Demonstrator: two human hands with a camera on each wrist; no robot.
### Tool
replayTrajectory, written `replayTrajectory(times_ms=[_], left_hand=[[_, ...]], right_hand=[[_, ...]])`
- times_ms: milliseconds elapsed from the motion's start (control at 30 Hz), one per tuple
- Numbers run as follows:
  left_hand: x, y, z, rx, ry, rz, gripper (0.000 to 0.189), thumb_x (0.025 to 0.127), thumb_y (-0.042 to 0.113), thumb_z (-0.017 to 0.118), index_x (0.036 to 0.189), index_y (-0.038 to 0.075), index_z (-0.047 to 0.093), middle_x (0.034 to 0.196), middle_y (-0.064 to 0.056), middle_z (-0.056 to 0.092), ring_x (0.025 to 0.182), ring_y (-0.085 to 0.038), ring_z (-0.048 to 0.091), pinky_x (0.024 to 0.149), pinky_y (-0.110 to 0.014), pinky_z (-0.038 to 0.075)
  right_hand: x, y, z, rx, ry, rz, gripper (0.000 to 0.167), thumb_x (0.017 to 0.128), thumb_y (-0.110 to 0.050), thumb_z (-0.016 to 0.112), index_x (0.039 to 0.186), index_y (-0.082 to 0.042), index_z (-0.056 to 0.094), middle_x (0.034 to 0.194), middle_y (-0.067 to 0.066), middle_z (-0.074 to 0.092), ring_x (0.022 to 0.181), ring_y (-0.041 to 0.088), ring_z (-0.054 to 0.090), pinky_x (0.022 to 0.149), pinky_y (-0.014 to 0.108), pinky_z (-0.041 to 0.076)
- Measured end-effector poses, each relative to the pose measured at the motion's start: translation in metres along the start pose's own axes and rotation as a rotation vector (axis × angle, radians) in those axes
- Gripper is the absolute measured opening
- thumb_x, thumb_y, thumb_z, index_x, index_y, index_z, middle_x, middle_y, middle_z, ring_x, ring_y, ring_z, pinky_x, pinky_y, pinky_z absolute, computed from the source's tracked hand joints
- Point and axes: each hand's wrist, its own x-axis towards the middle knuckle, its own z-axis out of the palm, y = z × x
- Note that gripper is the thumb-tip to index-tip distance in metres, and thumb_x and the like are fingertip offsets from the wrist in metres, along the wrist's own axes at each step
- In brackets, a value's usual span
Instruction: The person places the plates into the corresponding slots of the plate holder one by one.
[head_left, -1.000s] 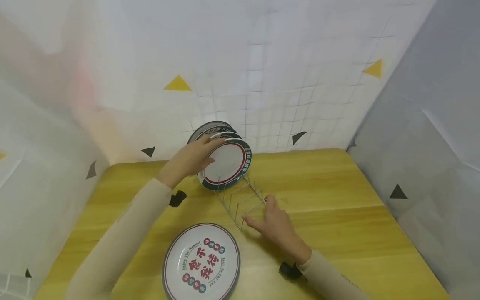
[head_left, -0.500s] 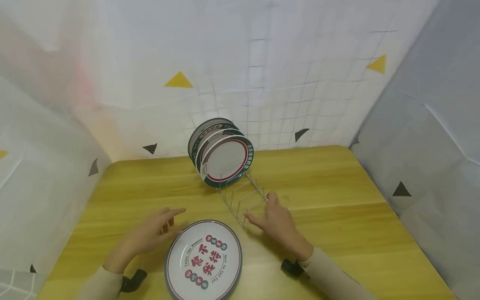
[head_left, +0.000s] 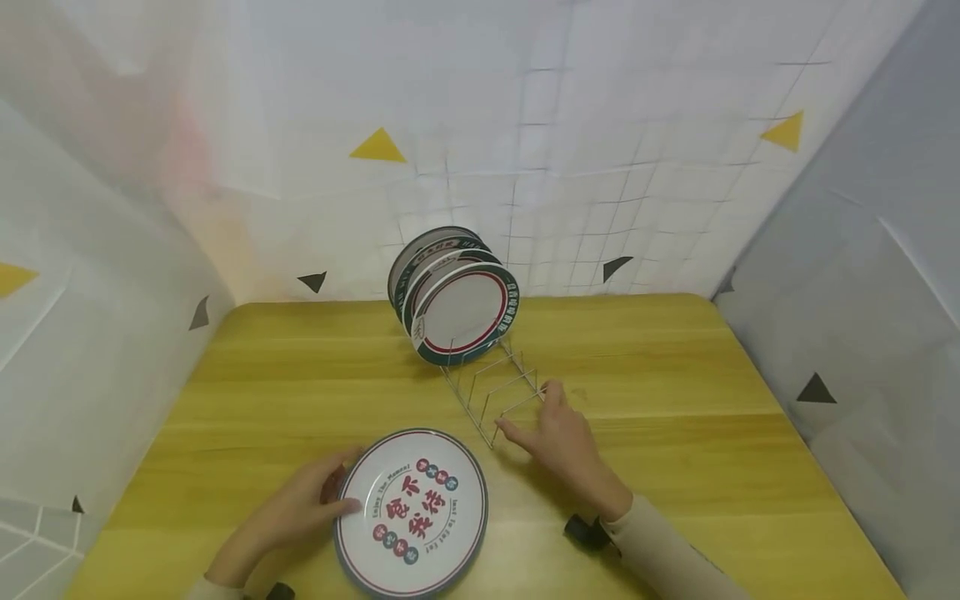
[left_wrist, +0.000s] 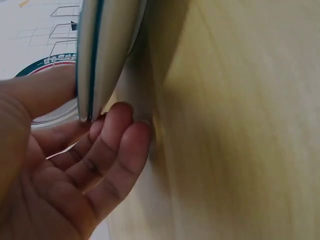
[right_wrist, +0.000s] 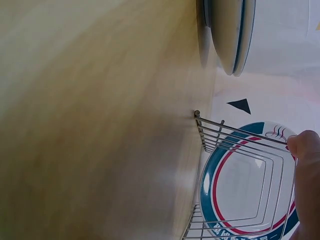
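Nearest, at about seven o'clock on the table (head_left: 675,467), we find the top plate (head_left: 412,523) of a pile, lettered face up. The left hand (head_left: 300,507) meets it at nine o'clock, thumb over the upper face, fingers curled at the rim. We judge this a pinch, though we cannot tell whether it takes one plate or more. The step in hand appears to be taking up a plate for racking; in our judgement the next move calls for parting it cleanly from its neighbour. The head view barely hints at that neighbour; the left wrist view shows the lower plate (left_wrist: 115,55) edge-on, directly beneath. Farther out, at two o'clock from the pile, the right hand (head_left: 567,439) grips the near end of the wire rack (head_left: 508,384); the right wrist view shows a fingertip against the wire. Farthest, toward twelve o'clock, several standing plates (head_left: 463,312) occupy the rack's far end.
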Motion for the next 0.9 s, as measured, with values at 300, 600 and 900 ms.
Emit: replayTrajectory(times_ms=[300, 600, 900], left_hand=[[0.001, 0.011, -0.014, -0.035, 0.035, -0.060, 0.040, 0.091, 0.020, 0.068, 0.125, 0.002, 0.059, 0.090, 0.000, 0.060, 0.075, -0.003, 0.055, 0.064, -0.022, 0.052], [-0.004, 0.029, -0.054, -0.409, -0.111, -0.052, 0.060, 0.092, 0.011, 0.066, 0.145, 0.004, 0.038, 0.110, -0.025, 0.054, 0.077, -0.023, 0.069, 0.050, -0.043, 0.057], [0.010, 0.055, -0.084, -0.201, -0.031, 0.153, 0.064, 0.091, 0.003, 0.066, 0.149, 0.014, 0.042, 0.103, -0.016, 0.054, 0.081, -0.017, 0.064, 0.051, -0.032, 0.057]], right_hand=[[0.000, 0.001, 0.000, 0.017, 0.017, 0.000, 0.091, 0.073, -0.069, 0.071, 0.124, -0.002, 0.037, 0.066, 0.004, 0.042, 0.049, 0.015, 0.040, 0.041, 0.027, 0.032], [-0.001, 0.000, -0.002, 0.000, 0.026, -0.010, 0.091, 0.074, -0.070, 0.070, 0.122, 0.001, 0.038, 0.067, 0.006, 0.043, 0.048, 0.016, 0.041, 0.039, 0.027, 0.033], [-0.001, 0.000, -0.003, 0.007, 0.014, -0.007, 0.092, 0.074, -0.069, 0.070, 0.125, 0.000, 0.037, 0.069, 0.007, 0.045, 0.050, 0.017, 0.042, 0.041, 0.028, 0.034]])
